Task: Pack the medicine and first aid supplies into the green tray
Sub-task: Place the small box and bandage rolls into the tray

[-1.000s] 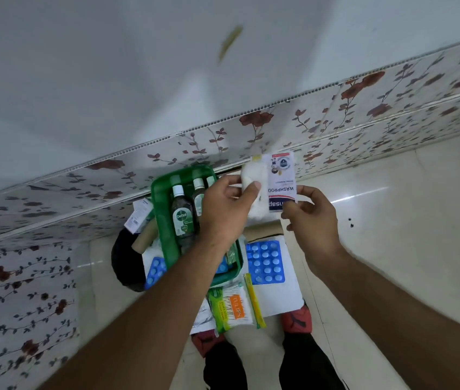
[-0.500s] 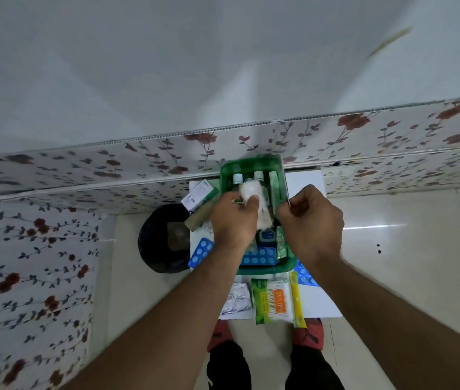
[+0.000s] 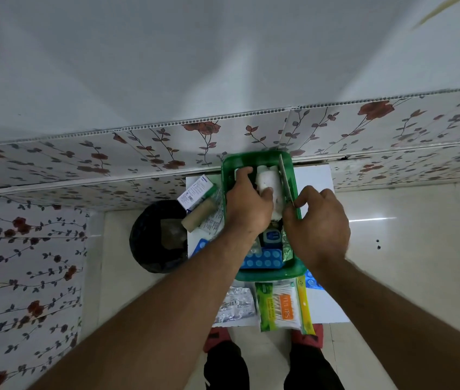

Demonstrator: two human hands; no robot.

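White gauze roll in my left hand over green tray; right hand pinches flat packet; cotton-bud pack lower centre.

- My small white table stands against the flowered wall panel.
- My green tray sits on its middle.
- Left of the tray lie a white box and a tan bandage roll.
- Nearest me lie a silver pill strip and a cotton bud pack.
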